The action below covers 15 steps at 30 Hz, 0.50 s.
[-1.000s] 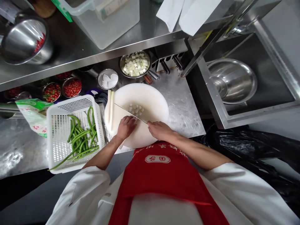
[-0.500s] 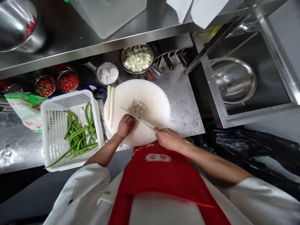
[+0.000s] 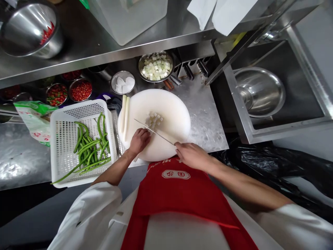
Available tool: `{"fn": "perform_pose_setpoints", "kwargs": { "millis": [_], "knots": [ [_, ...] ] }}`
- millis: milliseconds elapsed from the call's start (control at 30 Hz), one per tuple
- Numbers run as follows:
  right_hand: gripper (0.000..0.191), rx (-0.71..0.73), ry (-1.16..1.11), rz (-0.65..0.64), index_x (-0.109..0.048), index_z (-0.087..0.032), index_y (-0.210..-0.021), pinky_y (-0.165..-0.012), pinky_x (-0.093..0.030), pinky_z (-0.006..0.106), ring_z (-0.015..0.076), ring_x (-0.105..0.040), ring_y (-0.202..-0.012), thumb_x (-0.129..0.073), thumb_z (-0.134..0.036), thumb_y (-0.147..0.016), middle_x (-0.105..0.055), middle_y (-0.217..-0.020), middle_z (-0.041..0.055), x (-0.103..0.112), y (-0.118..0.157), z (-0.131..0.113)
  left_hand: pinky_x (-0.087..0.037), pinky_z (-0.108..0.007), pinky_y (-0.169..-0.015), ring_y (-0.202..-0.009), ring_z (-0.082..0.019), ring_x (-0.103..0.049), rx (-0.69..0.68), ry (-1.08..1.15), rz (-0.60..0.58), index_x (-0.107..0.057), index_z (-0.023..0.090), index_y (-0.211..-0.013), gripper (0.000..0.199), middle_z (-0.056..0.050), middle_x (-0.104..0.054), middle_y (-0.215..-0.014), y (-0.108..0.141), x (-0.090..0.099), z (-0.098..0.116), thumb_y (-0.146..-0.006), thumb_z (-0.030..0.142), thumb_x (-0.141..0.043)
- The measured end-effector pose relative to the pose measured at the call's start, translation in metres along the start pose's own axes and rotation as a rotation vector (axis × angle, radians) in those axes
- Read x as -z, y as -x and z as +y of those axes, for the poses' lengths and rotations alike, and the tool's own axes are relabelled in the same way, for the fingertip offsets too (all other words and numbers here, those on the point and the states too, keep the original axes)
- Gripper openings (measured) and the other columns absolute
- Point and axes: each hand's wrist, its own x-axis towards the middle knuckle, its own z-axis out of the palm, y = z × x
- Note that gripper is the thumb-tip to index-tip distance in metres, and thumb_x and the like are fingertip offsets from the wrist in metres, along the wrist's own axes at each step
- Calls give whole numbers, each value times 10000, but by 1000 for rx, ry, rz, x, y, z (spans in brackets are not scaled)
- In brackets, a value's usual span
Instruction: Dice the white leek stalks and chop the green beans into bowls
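Observation:
My right hand (image 3: 191, 154) is closed round the handle of a kitchen knife (image 3: 158, 134), seen nearly edge-on. Its blade slants up and left across the round white cutting board (image 3: 171, 107). Just below the blade rests my left hand (image 3: 140, 140), fingers curled and close to the knife; what they press on is hidden. A small pale end pokes out below the left wrist. Beyond the blade lies a small heap of diced white pieces (image 3: 155, 119). Two long pale scallion-like stalks (image 3: 126, 118) lie at the board's left edge.
Left of the board stands a white basket (image 3: 56, 139) of green beans (image 3: 90, 147). Behind are a bowl of pale cubes (image 3: 156, 66), a bowl of white slices (image 3: 123, 83) and chopped red chillies (image 3: 81, 91). A steel shelf edge (image 3: 104, 57) overhangs; a sink (image 3: 249, 133) is right.
The view has shifted slightly, so the basket and bowls appear further right. My right hand and the knife handle have moved a little right; the left hand stays by the blade.

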Motion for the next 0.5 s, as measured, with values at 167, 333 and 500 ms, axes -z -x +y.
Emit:
{"fn": "perform_pose_setpoints", "kwargs": {
  "millis": [167, 333, 500],
  "knots": [
    [276, -53, -34, -72, -562, -165, -1156, -661, -411, 316, 260, -727, -839, -336, -258, -1026, -746, -973, 128, 0, 31, -2, -520, -437, -963, -1087, -275, -555, 19, -9, -7, -696, 204, -1104, 199, -96, -674, -1094, 0, -3, 2, -954, 235, -569],
    [288, -41, -19, -59, -560, -145, -1179, -670, -433, 323, 276, -727, -876, -337, -227, -1016, -746, -996, 152, -9, -18, -14, -526, -416, -974, -1087, -264, -557, 16, -4, 41, -693, 196, -1098, 193, -92, -676, -1098, -4, 1, 3, -958, 220, -561],
    [318, -1, -6, 19, -548, -145, -1222, -717, -457, 338, 289, -717, -939, -333, -273, -1027, -738, -1049, 164, -14, -62, -20, -533, -416, -961, -1066, -263, -566, -5, -14, 19, -684, 187, -1110, 198, -102, -675, -1085, -6, 6, 4, -970, 243, -556]
  ]
}}
